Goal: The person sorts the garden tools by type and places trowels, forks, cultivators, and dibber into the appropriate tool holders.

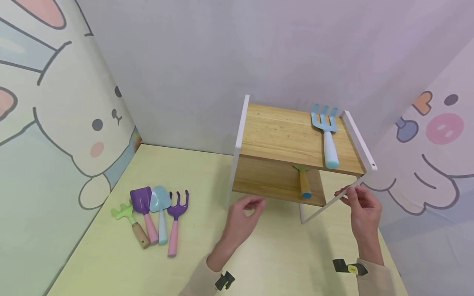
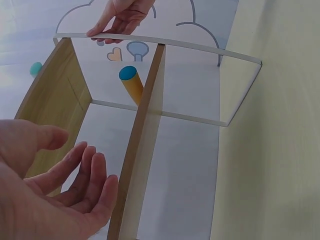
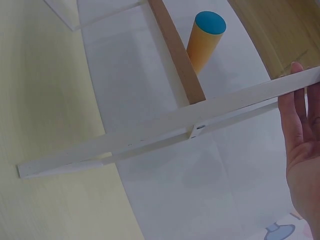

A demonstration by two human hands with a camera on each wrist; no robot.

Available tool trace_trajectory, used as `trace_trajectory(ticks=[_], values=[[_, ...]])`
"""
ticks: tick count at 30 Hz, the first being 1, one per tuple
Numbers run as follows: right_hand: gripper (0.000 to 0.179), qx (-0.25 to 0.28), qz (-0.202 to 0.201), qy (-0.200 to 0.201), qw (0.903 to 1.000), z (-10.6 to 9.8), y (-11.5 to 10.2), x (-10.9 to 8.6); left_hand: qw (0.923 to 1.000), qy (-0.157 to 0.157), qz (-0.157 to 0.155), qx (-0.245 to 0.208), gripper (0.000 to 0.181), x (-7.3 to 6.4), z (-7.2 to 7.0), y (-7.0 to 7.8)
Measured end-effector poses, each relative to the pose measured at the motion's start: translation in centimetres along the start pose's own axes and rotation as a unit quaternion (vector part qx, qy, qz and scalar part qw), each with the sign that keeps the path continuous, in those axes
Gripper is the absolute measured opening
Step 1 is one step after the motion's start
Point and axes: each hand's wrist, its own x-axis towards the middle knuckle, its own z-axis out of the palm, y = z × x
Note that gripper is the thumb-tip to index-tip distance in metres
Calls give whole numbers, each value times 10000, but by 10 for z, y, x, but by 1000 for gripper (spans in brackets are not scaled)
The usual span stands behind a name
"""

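Observation:
A two-tier wooden shelf rack [image 1: 281, 131] with white side frames stands on the table. On its top board lies a light blue hand fork [image 1: 329, 144], handle toward the front. A tool with an orange, blue-ended handle [image 1: 305, 185] lies on the lower board; its green head is mostly hidden. My right hand [image 1: 364, 209] grips the rack's right white side frame [image 3: 150, 127] between thumb and fingers. Just in front of the lower board's left part is my left hand [image 1: 242, 218], fingers loosely bent and nothing held. In the left wrist view those fingers [image 2: 82, 172] curve beside the lower board's edge.
To the left on the pale yellow table [image 1: 207, 246] lie a green rake with a brown handle [image 1: 135, 226], a purple spatula-like tool [image 1: 144, 209], a light blue shovel [image 1: 161, 209] and a purple fork with a pink handle [image 1: 175, 222]. Cartoon-printed walls [image 1: 177, 82] surround the table.

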Motion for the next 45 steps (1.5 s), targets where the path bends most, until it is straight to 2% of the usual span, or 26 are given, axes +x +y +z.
trace_trajectory(ticks=[7, 18, 23, 37, 45], values=[[14, -61, 22, 3, 10000, 0, -1, 0, 9999, 72, 17, 113, 13, -10, -9, -10], [15, -261, 92, 27, 9996, -1, 0, 1, 9990, 193, -165, 368, 11, -20, -24, -19], [14, -272, 62, 7, 9996, -2, 1, 1, 9980, 318, -331, 438, 12, -25, -32, -23], [13, -275, 118, 63, 9995, 0, 0, -1, 9951, 680, -491, 532, 12, -38, -53, -36], [14, -194, 116, 84, 9997, 0, 0, 0, 9920, 855, -694, 621, 15, -45, -67, -41]])
